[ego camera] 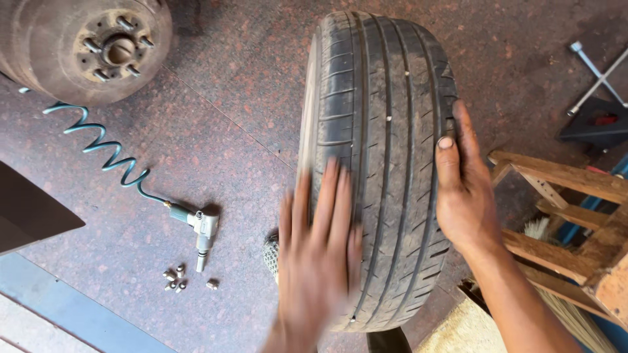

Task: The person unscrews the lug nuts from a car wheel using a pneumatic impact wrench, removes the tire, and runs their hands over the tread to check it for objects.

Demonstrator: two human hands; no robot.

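A black car tyre [379, 131] stands upright on its tread in the middle of the view, seen from above. My right hand [464, 189] lies flat against its right shoulder, thumb on the tread. My left hand [318, 252] is blurred, fingers spread, over the near left part of the tread. Neither hand closes around anything.
A brake drum with wheel studs [85, 46] is at the top left. A pneumatic impact wrench [201, 230] on a coiled teal air hose [98, 140] lies on the stone floor beside several loose wheel nuts [176, 278]. A wooden stool [575, 222] and cross wheel wrench [598, 75] are at the right.
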